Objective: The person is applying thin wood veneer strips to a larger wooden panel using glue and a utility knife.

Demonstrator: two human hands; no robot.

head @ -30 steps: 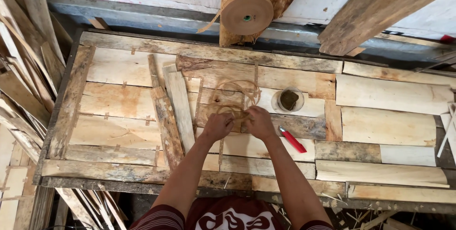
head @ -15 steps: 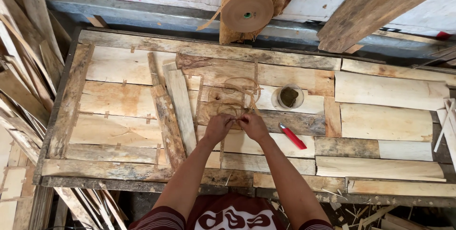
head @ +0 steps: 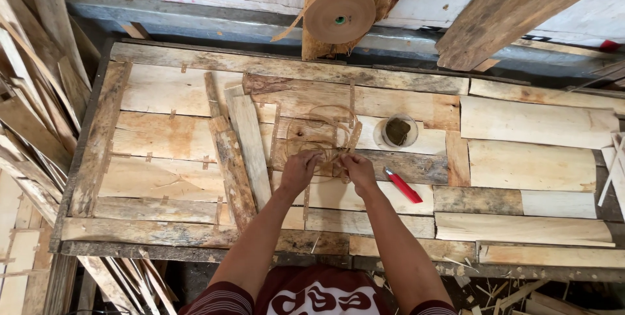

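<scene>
- Far left, loose veneer offcuts (head: 32, 94) lean in a stack beside the tabletop (head: 97, 139) — none of them laid into the sheet.
- On the left half of the tabletop the veneer strips (head: 169, 139) lie edge to edge, with short bits of brown tape across several seams; that part looks joined. Two narrow strips (head: 237, 152) lie loose on top, slanted.
- The left hand (head: 301, 170) is curled, its grip closed on a tangle of thin brown tape strips (head: 322, 134) lying on the sheet at mid-tabletop.
- The right hand (head: 357, 168) sits just beside it, fingers pinched on the same tangle — apparently pulling a piece free.
- A red-handled cutter (head: 402, 185) lies just right of the hands; a small glass pot (head: 397, 131) stands beyond it; the tape roll (head: 340, 13) hangs above.
- On the right, the pale strips (head: 527, 159) show no tape that I can make out, so those seams seem still to do.
</scene>
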